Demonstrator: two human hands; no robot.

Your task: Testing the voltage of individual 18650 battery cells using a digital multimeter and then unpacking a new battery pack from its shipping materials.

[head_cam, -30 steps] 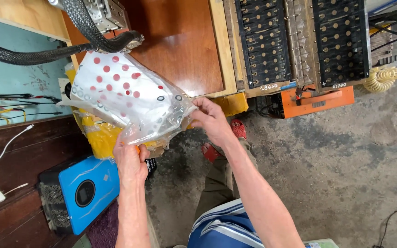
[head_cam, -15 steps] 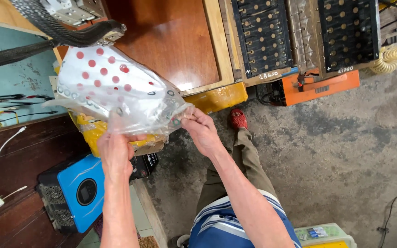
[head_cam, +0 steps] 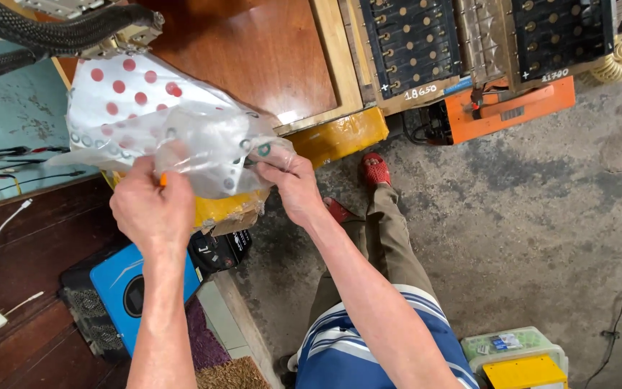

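I hold a clear plastic bag [head_cam: 160,122] printed with red dots in front of me, over a yellow block [head_cam: 224,209]. My left hand [head_cam: 151,209] grips the bag's lower edge, fingers pinched into the plastic. My right hand [head_cam: 293,184] pinches the bag's right end, where small green rings are printed. What is inside the bag cannot be made out. A small orange bit shows by my left thumb.
A brown wooden board [head_cam: 253,50] lies behind the bag. Black battery packs [head_cam: 412,43] and an orange case [head_cam: 512,108] stand on the concrete floor. A blue device [head_cam: 124,288] sits low left, black ribbed hoses [head_cam: 59,32] top left, a lidded plastic box [head_cam: 520,353] bottom right.
My hands have gathered the bag closer and bunched its lower right part. The left hand has moved up over the plastic. The camera has shifted, showing my legs and red shoes.
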